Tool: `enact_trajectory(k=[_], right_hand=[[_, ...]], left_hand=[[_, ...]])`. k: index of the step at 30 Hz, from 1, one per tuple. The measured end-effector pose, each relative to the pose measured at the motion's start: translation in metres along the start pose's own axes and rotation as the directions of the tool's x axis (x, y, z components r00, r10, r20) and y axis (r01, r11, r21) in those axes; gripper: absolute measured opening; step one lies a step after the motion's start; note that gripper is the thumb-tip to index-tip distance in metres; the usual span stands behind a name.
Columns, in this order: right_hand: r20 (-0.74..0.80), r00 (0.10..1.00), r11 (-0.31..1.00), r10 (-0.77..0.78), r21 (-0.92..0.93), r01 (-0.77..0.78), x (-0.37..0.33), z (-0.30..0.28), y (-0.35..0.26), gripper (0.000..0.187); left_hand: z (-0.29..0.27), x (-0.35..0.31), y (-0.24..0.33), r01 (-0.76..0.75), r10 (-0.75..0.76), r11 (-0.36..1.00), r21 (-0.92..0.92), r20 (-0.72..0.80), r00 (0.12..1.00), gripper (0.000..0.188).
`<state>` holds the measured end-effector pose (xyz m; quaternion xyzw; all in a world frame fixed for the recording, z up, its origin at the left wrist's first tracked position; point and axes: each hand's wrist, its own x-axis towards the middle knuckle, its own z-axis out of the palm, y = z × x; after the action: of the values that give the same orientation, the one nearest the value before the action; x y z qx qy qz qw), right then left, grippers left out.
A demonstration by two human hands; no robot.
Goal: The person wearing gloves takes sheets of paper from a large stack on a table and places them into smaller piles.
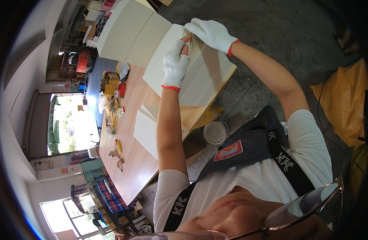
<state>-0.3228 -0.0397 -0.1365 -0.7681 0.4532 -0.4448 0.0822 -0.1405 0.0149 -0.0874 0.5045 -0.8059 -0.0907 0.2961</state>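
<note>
My left hand (pixel 176 64) wears a white knit glove with a red cuff, and bare fingertips poke out of it. It pinches the edge of a fanned bundle of thin cream sheets (pixel 196 45). On the far side of the same bundle, my right hand (pixel 212 34), gloved in white too, bends its fingers over the upper edge; its fingertips are partly hidden. Beneath both hands, wide cream paper sheets (pixel 204 84) lie over the table's right edge. Another large creased stack of cream sheets (pixel 132 34) rests farther off to the left.
On the wooden table (pixel 130 168) lie smaller white sheets (pixel 146 130), a yellow box (pixel 110 83) and loose small tools. A round white bucket (pixel 215 133) stands on the floor by the table edge. Yellow plastic sheeting (pixel 342 104) is at the right.
</note>
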Motion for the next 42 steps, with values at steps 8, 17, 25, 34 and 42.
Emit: enact_trajectory(k=[8, 17, 25, 34, 42], right_hand=[[-0.032, 0.999, 0.999, 0.001, 0.045, 0.0, 0.0, 0.007, 0.005, 0.034], [0.09, 0.996, 0.997, -0.004, -0.083, 0.011, -0.003, -0.004, -0.003, 0.029], [-0.036, 0.996, 0.987, -0.077, -0.147, 0.071, -0.005, 0.004, 0.006, 0.028], [-0.04, 0.999, 0.999, -0.018, -0.05, 0.016, -0.002, 0.009, 0.006, 0.029], [0.109, 0.991, 0.995, 0.072, 0.061, -0.079, -0.004, -0.013, -0.01, 0.03]], left_hand=[[-0.004, -0.002, 0.012, 0.125, -0.121, 0.991, -0.056, 0.065, 0.991, 0.044], [0.0, -0.001, 0.008, -0.015, 0.01, 0.999, -0.043, -0.104, 0.995, 0.037], [-0.006, 0.0, 0.025, 0.156, -0.159, 0.987, 0.032, 0.121, 0.98, 0.038], [0.0, -0.001, 0.005, 0.133, -0.128, 0.989, -0.066, 0.082, 0.988, 0.043], [0.0, -0.001, 0.007, -0.016, 0.016, 1.0, -0.002, -0.065, 0.998, 0.034]])
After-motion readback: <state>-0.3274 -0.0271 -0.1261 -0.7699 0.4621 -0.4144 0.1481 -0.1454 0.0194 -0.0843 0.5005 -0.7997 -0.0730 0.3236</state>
